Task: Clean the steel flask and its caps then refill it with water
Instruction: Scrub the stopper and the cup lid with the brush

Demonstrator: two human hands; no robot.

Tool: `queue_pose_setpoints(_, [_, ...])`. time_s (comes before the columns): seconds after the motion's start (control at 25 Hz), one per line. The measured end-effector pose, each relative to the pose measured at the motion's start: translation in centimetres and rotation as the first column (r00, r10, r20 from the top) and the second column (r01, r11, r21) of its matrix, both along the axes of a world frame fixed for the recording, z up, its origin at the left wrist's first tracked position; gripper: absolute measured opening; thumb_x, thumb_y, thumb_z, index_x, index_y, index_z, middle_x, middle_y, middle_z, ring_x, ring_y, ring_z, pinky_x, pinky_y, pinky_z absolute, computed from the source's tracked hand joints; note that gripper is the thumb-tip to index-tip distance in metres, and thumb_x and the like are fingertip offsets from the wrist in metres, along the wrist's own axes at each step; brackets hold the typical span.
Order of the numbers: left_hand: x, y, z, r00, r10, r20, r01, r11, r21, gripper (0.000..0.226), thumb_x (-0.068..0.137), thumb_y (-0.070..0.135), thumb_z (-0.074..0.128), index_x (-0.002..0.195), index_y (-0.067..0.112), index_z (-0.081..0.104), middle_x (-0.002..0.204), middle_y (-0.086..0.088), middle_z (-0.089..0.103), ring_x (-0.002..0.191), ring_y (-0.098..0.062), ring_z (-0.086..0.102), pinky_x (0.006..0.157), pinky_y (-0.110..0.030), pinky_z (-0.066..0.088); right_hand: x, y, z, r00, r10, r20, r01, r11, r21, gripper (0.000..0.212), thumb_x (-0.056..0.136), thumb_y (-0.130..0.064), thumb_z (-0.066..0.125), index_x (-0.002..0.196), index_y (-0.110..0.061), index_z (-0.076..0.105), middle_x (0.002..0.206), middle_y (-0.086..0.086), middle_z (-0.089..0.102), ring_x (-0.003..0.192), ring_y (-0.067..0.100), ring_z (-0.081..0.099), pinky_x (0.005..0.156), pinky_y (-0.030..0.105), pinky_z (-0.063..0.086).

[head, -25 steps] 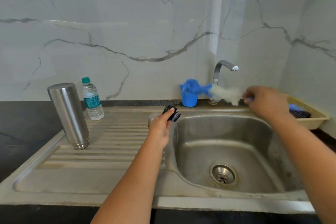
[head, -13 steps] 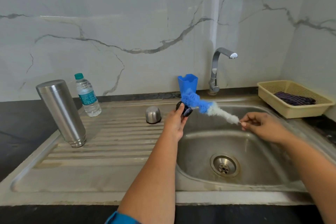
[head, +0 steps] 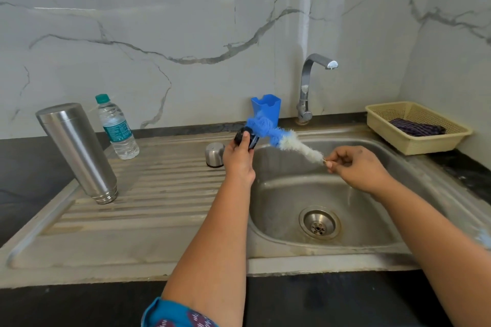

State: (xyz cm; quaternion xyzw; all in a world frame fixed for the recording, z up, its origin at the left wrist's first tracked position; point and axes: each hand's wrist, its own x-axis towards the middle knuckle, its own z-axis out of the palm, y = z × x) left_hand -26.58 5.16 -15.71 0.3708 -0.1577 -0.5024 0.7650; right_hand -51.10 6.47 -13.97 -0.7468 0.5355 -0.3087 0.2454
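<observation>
Fingers, left hand (head: 239, 159): curled round small black cap (head: 245, 138), thumb on top, held up over edge between drainboard and basin.
Fingers, right hand (head: 356, 164): pinching thin handle end of bottle brush (head: 289, 143), above basin.
Flask (head: 75, 151): steel, on far left of drainboard (head: 132, 210), standing mouth-down, leaning left in view, no cap on.
Water bottle (head: 117, 127): clear plastic, green cap, upright just behind-right of flask, near back wall.
Steel cap (head: 214, 154): small cup-shaped, upside down on drainboard, just left of left hand.
Black cap: blue ring visible on side; blue head of brush touching it, exact contact point blurred.
Blue holder (head: 267, 107): plastic cup behind brush head, at back rim of sink, left of tap.
Bottle brush: blue fluffy head at left, white bristles toward right, slanting down to right hand.
Tap (head: 308, 87): curved steel, at back of basin, spout turned right, no water visible.
Basin (head: 287, 194): steel, drain (head: 318, 223) at bottom between both forearms.
Basket (head: 414, 146): cream plastic, on dark counter at far right, dark striped cloth (head: 417, 127) inside.
Sleeve (head: 172, 313): blue patterned, bottom edge, on left arm.
</observation>
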Motion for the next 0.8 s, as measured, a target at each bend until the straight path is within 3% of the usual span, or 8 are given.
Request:
queue_pose_setpoints(0.16, [1.0,1.0,-0.1,0.998,-0.047,-0.040,0.046,0.999,-0.015,0.014,0.094,0.004,0.062,0.108,0.003,0.058,0.114,-0.016,0.067,0.094,-0.018,0.067,0.096,-0.034,0.053,-0.2,0.8,0.4,1.000,-0.002,0.000,0.002,1.000,-0.026,0.010,0.088,-0.017,0.067,0.082,-0.024,0.069,0.077,-0.005,0.069,0.080,0.012,0.062,0.065,0.018,0.041])
queue_pose_setpoints(0.28, [0.5,1.1,0.3,0.989,-0.095,0.113,0.091,0.995,0.048,0.019,0.091,0.008,0.067,0.108,0.005,0.060,0.099,-0.008,0.068,0.086,-0.012,0.065,0.089,-0.029,0.055,0.1,1.0,0.3,0.998,-0.056,-0.013,0.055,0.993,-0.104,0.007,0.089,-0.017,0.066,0.086,-0.022,0.069,0.083,-0.006,0.068,0.080,0.007,0.058,0.065,0.013,0.038])
queue_pose_setpoints(0.36, [0.6,1.1,0.3,0.966,-0.034,0.255,0.008,0.995,0.099,0.029,0.091,0.015,0.068,0.118,0.008,0.062,0.104,-0.008,0.069,0.086,-0.007,0.061,0.082,-0.020,0.049,-0.5,0.9,0.6,0.998,-0.063,-0.019,0.059,0.989,-0.133,0.008,0.087,-0.019,0.068,0.082,-0.026,0.068,0.081,-0.007,0.068,0.080,0.008,0.059,0.066,0.016,0.039])
queue_pose_setpoints(0.44, [1.0,0.8,-0.3,0.952,0.030,0.304,-0.063,0.993,0.101,0.034,0.091,0.017,0.070,0.123,0.009,0.061,0.121,-0.013,0.066,0.109,-0.013,0.062,0.084,-0.019,0.044,-1.0,1.0,0.7,0.998,-0.062,-0.026,0.058,0.989,-0.135,0.010,0.085,-0.021,0.070,0.078,-0.027,0.068,0.080,-0.008,0.068,0.080,0.009,0.060,0.066,0.020,0.040])
queue_pose_setpoints(0.52, [0.7,0.6,-0.8,0.935,0.008,0.355,-0.046,0.994,0.099,0.042,0.088,0.015,0.073,0.128,0.010,0.059,0.125,-0.010,0.066,0.119,-0.019,0.059,0.088,-0.021,0.044,-0.7,1.0,0.6,0.996,-0.079,-0.033,0.072,0.984,-0.163,0.007,0.085,-0.021,0.070,0.080,-0.026,0.070,0.081,-0.007,0.069,0.079,0.008,0.060,0.068,0.020,0.040])
queue_pose_setpoints(0.64, [-0.2,0.1,-1.0,0.869,-0.019,0.494,-0.040,0.993,0.108,0.047,0.086,0.014,0.076,0.129,0.011,0.057,0.124,-0.004,0.065,0.109,-0.013,0.061,0.093,-0.024,0.047,0.0,1.0,0.6,0.993,-0.118,-0.031,0.106,0.962,-0.253,0.005,0.086,-0.019,0.068,0.085,-0.021,0.072,0.081,-0.005,0.069,0.077,0.011,0.059,0.072,0.021,0.040])
queue_pose_setpoints(0.8, [1.0,0.3,-0.9,0.875,0.105,0.473,-0.166,0.982,0.088,0.049,0.086,0.013,0.076,0.129,0.011,0.055,0.119,0.003,0.063,0.100,-0.006,0.062,0.083,-0.018,0.048,-0.6,1.4,0.7,0.993,-0.083,-0.089,0.055,0.959,-0.276,0.008,0.083,-0.019,0.070,0.079,-0.026,0.070,0.072,-0.013,0.064,0.069,0.004,0.057,0.062,0.019,0.039])
